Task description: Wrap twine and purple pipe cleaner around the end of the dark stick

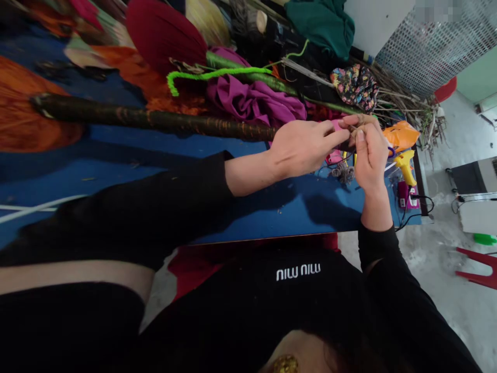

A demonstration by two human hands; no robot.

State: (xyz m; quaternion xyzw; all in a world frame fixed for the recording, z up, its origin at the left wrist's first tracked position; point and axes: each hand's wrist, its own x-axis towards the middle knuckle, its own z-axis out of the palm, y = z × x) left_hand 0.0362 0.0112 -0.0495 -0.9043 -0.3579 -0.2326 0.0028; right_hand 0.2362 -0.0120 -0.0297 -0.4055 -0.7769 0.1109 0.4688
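A long dark stick [174, 120] with brown bark lies across the table, its left end on orange cloth. My left hand [301, 147] is closed over its right part, the fingers reaching to the right. Fingertip to fingertip with it, my right hand [368, 153] is closed in a pinch near the stick's right end. What the right fingers hold is too small and blurred to name. Below the hands sits a small bundle of grey-brown cord [341, 173]. Just right of the right hand is a yellow glue gun [406, 167].
Behind the stick lie purple cloth [256, 101], a bright green fuzzy strip [217, 75], a dark red cloth bundle [165, 39] and a floral cloth bundle [355, 88]. A magenta box [407, 196] with a black cable is at the blue table's [248, 207] right edge. Thin twigs [411, 106] pile beyond.
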